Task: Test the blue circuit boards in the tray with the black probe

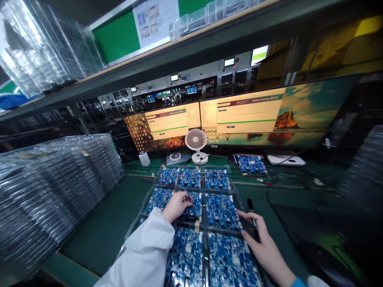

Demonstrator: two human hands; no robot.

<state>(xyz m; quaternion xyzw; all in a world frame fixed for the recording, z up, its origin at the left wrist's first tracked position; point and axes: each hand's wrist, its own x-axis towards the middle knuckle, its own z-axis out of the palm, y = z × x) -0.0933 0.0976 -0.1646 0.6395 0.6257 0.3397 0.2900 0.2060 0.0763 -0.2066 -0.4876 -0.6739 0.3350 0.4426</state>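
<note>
A clear plastic tray [204,187] lies on the green bench and holds several blue circuit boards [222,209] in rows. My left hand [176,205], in a white sleeve, rests on a board in the tray's middle row, fingers curled around a thin cable or connector [184,193] there. My right hand [259,239] sits at the tray's right edge and grips a black marker pen [251,217] that points away from me.
Tall stacks of clear trays [54,191] fill the left side. Two monitors [239,117] stand at the back, with a small white fan [196,145], a white bottle [144,158], a tape roll [175,156] and another board with red wires [250,163] before them.
</note>
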